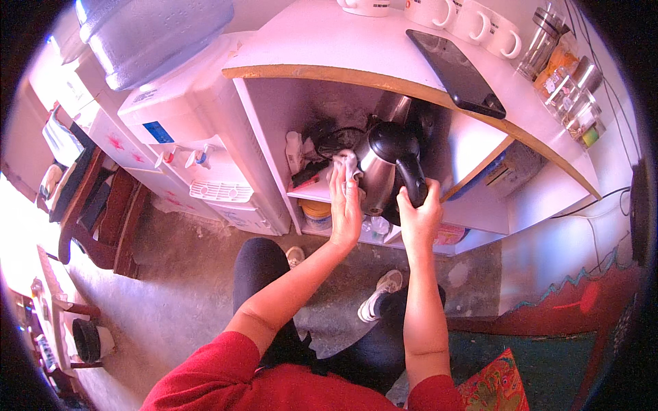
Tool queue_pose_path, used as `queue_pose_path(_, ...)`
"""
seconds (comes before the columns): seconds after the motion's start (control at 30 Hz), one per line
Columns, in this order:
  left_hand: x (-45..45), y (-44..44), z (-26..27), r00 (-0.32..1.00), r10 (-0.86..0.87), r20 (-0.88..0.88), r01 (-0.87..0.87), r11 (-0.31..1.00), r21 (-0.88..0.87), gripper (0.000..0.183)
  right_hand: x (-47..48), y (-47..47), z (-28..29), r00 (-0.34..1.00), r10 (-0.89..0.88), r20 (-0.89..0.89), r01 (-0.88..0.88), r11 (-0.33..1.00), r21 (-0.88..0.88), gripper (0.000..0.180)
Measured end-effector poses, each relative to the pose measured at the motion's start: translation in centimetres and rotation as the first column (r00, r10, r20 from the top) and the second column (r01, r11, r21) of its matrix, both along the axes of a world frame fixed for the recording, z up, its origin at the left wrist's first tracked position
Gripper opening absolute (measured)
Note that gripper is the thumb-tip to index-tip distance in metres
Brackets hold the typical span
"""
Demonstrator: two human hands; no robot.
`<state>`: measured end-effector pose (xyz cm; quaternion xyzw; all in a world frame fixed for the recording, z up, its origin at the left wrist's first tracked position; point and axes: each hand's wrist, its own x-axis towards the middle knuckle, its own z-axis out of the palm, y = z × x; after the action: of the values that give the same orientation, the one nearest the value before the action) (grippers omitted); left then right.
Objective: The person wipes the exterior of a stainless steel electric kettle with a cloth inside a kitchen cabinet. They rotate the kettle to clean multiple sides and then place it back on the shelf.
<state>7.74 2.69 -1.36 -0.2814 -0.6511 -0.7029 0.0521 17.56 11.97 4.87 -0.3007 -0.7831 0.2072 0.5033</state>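
Observation:
My right hand (422, 216) grips the black handle of a stainless-steel electric kettle (378, 180) with a black lid. The kettle is at the front of an open shelf compartment, its handle turned toward me. My left hand (345, 213), fingers stretched out, has a pale crumpled cloth (350, 160) at its fingertips, against the kettle's left side. Behind the kettle stands another shiny metal vessel (400, 108), partly hidden. A dark round wire-like object (339, 139) and a small white bottle (294, 149) are to the left in the compartment.
Above is the cabinet top (318, 43), with a black smartphone (457, 72) near its edge and white mugs (470, 23) farther back. A water dispenser (205, 133) adjoins on the left. Lower down, a yellow-lidded tub (315, 210) sits on the bottom shelf. Wooden furniture (113, 221) stands far left.

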Motion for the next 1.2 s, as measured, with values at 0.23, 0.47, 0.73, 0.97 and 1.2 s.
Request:
queue_pose_path(0.23, -3.8, 2.1, 5.1, 0.983, -0.128, 0.129, 0.112, 0.986, 0.126, 0.053, -0.4, 0.6, 0.2, 0.977, 0.178, -0.121, -0.208, 0.922, -0.325, 0.022)
queue_pose_path(0.47, -8.1, 3.1, 3.6, 0.821, -0.139, 0.553, 0.185, 0.982, -0.028, 0.073, 0.2, 0.8, 0.8, 0.977, 0.199, -0.072, -0.21, 0.865, -0.457, 0.027)
queue_pose_path(0.73, -7.3, 2.3, -1.1, 0.67, -0.24, 0.702, 0.193, 0.97, 0.148, 0.074, 1.1, 0.6, 1.1, 0.97, 0.218, -0.109, -0.243, 0.841, -0.484, 0.022)
queue_pose_path(0.97, -7.4, 0.1, 0.6, 0.548, -0.566, 0.617, 0.343, 0.824, 0.451, 0.079, 4.9, 1.0, 2.4, 0.929, 0.346, -0.129, -0.36, 0.771, -0.526, 0.015)
queue_pose_path(1.2, -6.8, -2.8, 5.9, 0.629, -0.673, 0.389, 0.593, 0.739, 0.321, 0.059, 7.0, -0.1, 4.2, 0.833, 0.5, -0.237, -0.525, 0.579, -0.623, 0.012)
